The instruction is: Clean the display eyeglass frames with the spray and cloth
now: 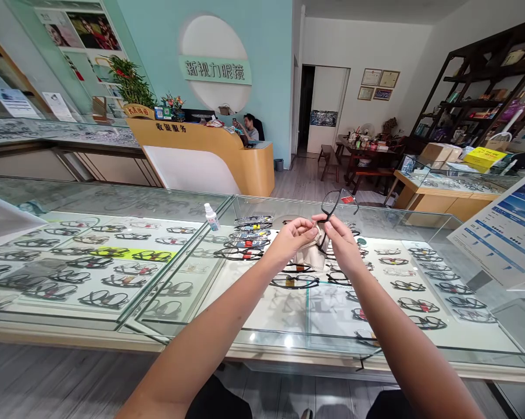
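Observation:
A pair of dark-framed glasses (331, 201) with a red sticker on one lens is held up over the glass display counter (271, 337). My right hand (343, 241) is closed on the frame by one temple arm, lenses pointing up and away. Pinched in my left hand (293, 237) is a beige cleaning cloth (311, 257), which hangs down and wraps part of the glasses near the temple. The fingertips of both hands nearly meet there. To the left, a small white spray bottle (211, 217) stands upright on the counter's glass top.
Rows of glasses (247, 254) lie beneath and around my hands, with more frames (103, 298) in the left case. A printed sign (502, 233) stands at the right. Beyond the counter, a person (250, 128) sits behind a wooden reception desk (257, 166).

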The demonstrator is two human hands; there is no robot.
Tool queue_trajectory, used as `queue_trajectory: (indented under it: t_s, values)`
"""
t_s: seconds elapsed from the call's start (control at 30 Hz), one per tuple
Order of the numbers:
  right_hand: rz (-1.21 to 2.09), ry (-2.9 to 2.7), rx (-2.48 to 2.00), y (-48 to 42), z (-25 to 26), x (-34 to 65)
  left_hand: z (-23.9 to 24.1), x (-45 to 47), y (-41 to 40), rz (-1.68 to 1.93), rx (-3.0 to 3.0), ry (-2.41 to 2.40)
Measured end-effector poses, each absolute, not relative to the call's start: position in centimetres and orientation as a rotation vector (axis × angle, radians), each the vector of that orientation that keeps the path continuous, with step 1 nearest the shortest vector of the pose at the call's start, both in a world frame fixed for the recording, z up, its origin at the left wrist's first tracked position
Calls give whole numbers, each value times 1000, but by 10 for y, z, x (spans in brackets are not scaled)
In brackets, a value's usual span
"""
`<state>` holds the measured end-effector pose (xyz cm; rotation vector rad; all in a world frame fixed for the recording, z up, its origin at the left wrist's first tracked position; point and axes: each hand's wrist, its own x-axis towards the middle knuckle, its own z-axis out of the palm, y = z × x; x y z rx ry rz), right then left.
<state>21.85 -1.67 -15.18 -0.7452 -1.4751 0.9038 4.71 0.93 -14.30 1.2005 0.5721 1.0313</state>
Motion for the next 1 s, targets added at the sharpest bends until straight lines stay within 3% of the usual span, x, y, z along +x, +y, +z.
queue_trajectory:
  t_s: [1.0]
  values:
    - [699, -1585, -800, -21, -146, 217, -144, 43, 7, 923, 1398, 605]
